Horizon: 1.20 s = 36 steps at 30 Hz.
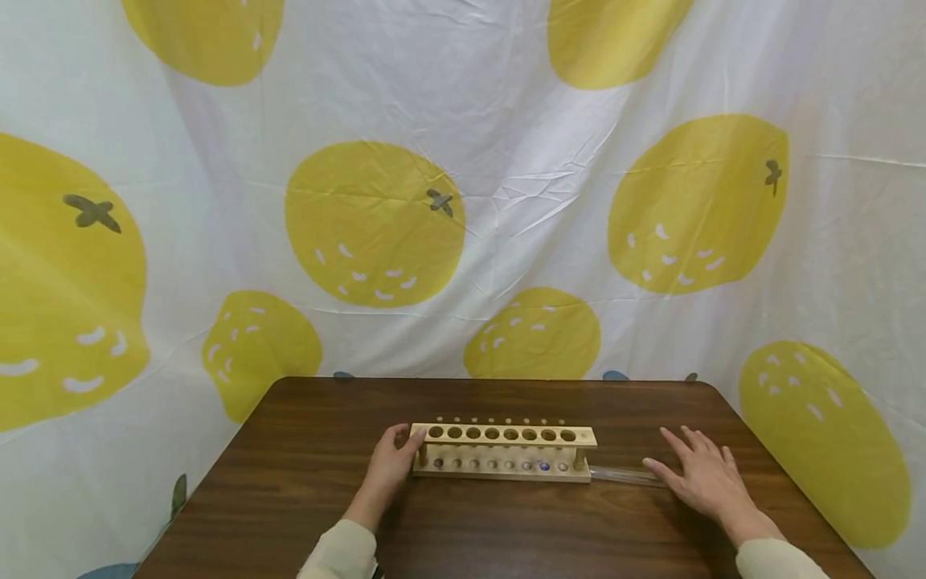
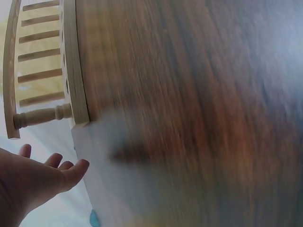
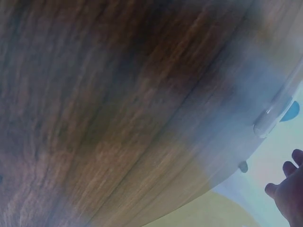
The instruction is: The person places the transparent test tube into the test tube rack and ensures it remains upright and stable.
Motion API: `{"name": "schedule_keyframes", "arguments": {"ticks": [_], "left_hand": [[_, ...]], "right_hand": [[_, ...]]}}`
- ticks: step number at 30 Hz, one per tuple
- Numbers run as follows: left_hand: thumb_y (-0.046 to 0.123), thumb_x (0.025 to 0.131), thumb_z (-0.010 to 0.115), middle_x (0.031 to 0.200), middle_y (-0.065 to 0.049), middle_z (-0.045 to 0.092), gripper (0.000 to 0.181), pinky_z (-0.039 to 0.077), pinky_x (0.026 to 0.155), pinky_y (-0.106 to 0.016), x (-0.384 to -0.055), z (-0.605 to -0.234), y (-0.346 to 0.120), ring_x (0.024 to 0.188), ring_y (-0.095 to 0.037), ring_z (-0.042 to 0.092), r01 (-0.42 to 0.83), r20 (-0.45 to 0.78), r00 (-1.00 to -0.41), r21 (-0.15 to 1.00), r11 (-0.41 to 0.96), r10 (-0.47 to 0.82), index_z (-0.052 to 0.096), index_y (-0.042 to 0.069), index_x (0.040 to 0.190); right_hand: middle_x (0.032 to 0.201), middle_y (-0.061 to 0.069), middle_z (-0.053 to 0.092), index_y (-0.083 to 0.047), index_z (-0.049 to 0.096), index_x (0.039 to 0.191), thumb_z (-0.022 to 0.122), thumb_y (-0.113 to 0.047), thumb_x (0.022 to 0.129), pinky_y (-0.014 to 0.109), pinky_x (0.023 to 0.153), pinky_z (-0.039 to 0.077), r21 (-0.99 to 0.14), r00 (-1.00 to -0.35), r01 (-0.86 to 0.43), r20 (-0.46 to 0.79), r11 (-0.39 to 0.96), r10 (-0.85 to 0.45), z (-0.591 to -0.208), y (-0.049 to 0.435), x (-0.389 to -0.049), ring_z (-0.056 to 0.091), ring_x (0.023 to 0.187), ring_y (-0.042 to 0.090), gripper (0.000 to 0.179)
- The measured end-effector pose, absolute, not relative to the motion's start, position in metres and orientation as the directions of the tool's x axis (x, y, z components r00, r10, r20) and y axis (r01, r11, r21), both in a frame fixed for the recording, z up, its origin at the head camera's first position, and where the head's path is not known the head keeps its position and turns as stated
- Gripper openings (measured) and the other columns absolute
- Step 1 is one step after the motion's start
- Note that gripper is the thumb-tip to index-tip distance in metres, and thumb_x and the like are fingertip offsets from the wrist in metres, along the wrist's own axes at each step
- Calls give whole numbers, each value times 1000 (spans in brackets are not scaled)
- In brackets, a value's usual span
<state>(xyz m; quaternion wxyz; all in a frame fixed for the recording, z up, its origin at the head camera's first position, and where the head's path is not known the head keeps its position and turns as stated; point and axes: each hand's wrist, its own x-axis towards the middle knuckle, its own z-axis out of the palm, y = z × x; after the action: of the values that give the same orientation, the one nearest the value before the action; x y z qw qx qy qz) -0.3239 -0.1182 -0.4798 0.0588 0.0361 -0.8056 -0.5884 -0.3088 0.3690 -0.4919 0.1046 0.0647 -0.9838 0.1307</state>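
Note:
A pale wooden test tube rack [image 1: 504, 435] stands on the table, with a row of round holes in its top board and a row of pegs behind. On its lower board, a small blue-purple spot [image 1: 544, 466] shows near the right end. My left hand [image 1: 393, 465] is at the rack's left end, its thumb overlapping the corner in the head view; in the left wrist view the hand [image 2: 42, 182] shows loose fingers beside the rack. Clear glass tubes [image 1: 625, 476] lie right of the rack. My right hand [image 1: 709, 478] hovers by their right end, fingers spread, holding nothing.
The dark wood-grain table [image 1: 506, 531] has rounded far corners. A white cloth printed with yellow lemons [image 1: 376, 225] hangs behind it and along both sides. In the right wrist view, the rounded end of a clear tube [image 3: 266, 124] lies near the table's edge.

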Motion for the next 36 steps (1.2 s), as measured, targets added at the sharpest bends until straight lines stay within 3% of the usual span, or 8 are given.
{"name": "schedule_keyframes", "arguments": {"ticks": [15,36], "left_hand": [[26,101,58,120,-29,58,45,42,97,-53,-328,-490,-111,114,-42,53,38,86,-976,971,235,-200,54,-11,126],[23,101,59,109,-19,65,34,45,87,-43,-326,-492,-105,100,-29,59,42,80,-970,985,170,-229,60,-6,118]], "right_hand": [[139,36,43,0,50,141,53,-61,95,76,99,21,-215,-959,-188,250,958,-132,-488,362,-309,36,127,56,76],[125,25,58,-5,68,124,69,-55,86,75,98,22,-221,-944,-275,249,936,-219,-495,359,-310,50,116,51,62]]}}
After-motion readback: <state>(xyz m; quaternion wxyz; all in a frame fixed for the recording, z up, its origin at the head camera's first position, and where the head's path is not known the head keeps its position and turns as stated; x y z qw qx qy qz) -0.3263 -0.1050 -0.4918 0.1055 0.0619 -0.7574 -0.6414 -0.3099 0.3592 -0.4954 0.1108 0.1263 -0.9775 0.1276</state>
